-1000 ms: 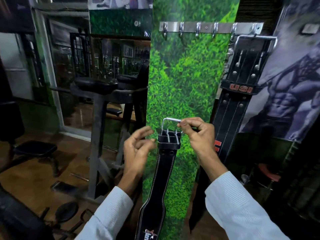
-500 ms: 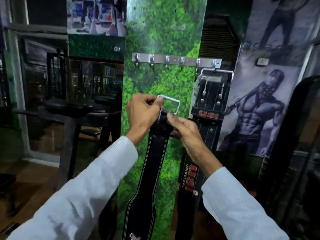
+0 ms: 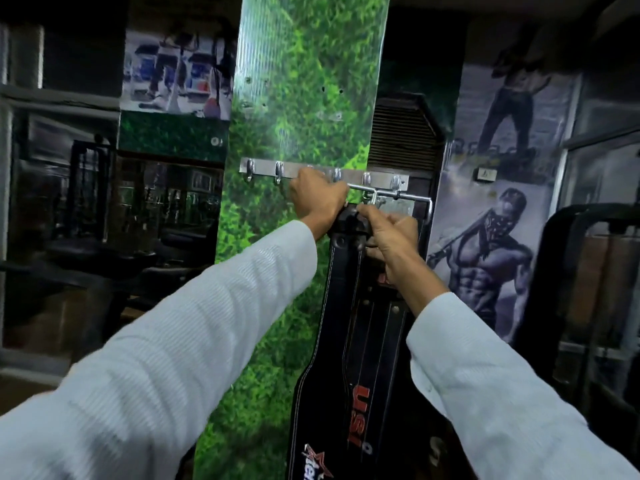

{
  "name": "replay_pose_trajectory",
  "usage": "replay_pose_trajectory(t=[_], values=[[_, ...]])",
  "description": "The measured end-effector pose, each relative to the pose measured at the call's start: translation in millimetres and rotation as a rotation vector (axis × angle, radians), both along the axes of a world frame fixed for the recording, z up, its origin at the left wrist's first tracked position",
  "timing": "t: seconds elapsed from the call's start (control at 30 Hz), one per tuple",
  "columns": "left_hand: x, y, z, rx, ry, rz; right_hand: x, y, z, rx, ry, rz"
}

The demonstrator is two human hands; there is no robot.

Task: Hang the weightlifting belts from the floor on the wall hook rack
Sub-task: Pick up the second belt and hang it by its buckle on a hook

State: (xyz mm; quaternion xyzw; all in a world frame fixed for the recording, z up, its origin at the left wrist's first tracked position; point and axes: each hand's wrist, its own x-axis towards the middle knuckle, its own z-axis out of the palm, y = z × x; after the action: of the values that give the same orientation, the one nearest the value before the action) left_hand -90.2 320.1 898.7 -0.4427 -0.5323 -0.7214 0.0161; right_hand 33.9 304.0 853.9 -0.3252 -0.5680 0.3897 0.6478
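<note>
A black weightlifting belt (image 3: 322, 358) with white stitching hangs straight down from my two hands, its steel buckle (image 3: 360, 188) raised against the metal hook rack (image 3: 263, 166) on the green leaf-patterned panel. My left hand (image 3: 317, 199) grips the buckle's left end right at the rack. My right hand (image 3: 389, 237) holds the belt's top just below the buckle. Behind it, a second black belt with red USI lettering (image 3: 360, 424) hangs from the rack's rightmost hook by its own buckle (image 3: 412, 199).
Two free hooks (image 3: 278, 171) show at the rack's left end. A dark wooden panel (image 3: 401, 133) stands right of the green panel (image 3: 277, 306). Wall posters (image 3: 491, 254) are at right, a mirror with gym machines (image 3: 156, 209) at left, and a dark machine frame (image 3: 588, 230) at far right.
Both hands have lifted the belt from chest height up to the hook rack, and its buckle is now level with the hooks. The view has tilted upward and moved closer to the wall.
</note>
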Motion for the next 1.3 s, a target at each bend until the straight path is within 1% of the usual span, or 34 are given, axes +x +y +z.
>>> replay_pose_trajectory(t=[0.1,0.2,0.27,0.33,0.4,0.47,0.5,0.57,0.6,0.67,0.7,0.8,0.87,0.97,1.03,1.1,1.17,1.23,1.3], values=[[5.8,17.3,13.2,-0.035,0.015,0.033,1.6,11.4,14.1,-0.007,-0.02,-0.14],[14.6,18.1,19.5,-0.062,0.075,0.056,1.8,24.0,22.0,0.005,-0.038,-0.226],[14.7,20.0,14.5,-0.067,0.082,0.083,3.5,31.2,17.5,-0.006,-0.089,-0.244],[10.1,24.6,-0.5,-0.073,0.071,0.029,4.8,36.4,4.8,-0.007,-0.122,-0.207],[0.0,35.8,-20.4,-0.064,-0.025,-0.121,8.8,44.3,-10.8,0.034,-0.135,-0.185],[-5.2,36.2,-39.6,-0.093,-0.206,-0.366,11.2,48.6,-24.7,0.056,-0.112,-0.157],[-5.7,33.3,-49.5,-0.153,-0.27,-0.49,12.0,47.0,-31.6,0.054,-0.072,-0.127],[-8.2,29.0,-74.5,-0.31,-0.278,-0.684,13.5,41.9,-51.4,0.039,0.013,-0.039],[-9.6,26.1,-90.1,-0.364,-0.277,-0.764,15.6,37.7,-64.3,0.033,0.025,-0.011],[-16.1,29.1,-125.0,-0.43,-0.308,-0.841,21.2,34.1,-97.7,0.018,-0.03,0.017],[-18.3,32.4,-144.5,-0.436,-0.346,-0.84,23.8,33.5,-117.4,0.002,-0.077,0.024],[-19.3,25.6,-202.8,-0.444,-0.381,-0.792,30.2,30.9,-174.3,-0.062,-0.221,0.022],[-19.4,19.5,-243.6,-0.514,-0.362,-0.761,31.8,27.6,-208.6,-0.088,-0.292,0.008],[-22.3,8.0,-301.4,-0.593,-0.379,-0.763,31.0,19.6,-261.3,-0.159,-0.334,-0.033],[-22.8,-7.5,-330.5,-0.614,-0.472,-0.742,30.8,12.1,-294.4,-0.212,-0.353,-0.066],[-19.8,-26.0,-346.4,-0.593,-0.575,-0.727,30.7,8.6,-331.3,-0.252,-0.379,-0.067],[-14.8,-42.4,-365.3,-0.615,-0.572,-0.742,30.6,1.9,-366.0,-0.294,-0.385,-0.071],[-11.4,-60.6,-398.1,-0.683,-0.587,-0.706,31.1,-3.7,-410.7,-0.384,-0.413,-0.026],[-9.8,-75.2,-442.8,-0.724,-0.6,-0.657,27.2,-27.8,-442.0,-0.453,-0.504,-0.017]])
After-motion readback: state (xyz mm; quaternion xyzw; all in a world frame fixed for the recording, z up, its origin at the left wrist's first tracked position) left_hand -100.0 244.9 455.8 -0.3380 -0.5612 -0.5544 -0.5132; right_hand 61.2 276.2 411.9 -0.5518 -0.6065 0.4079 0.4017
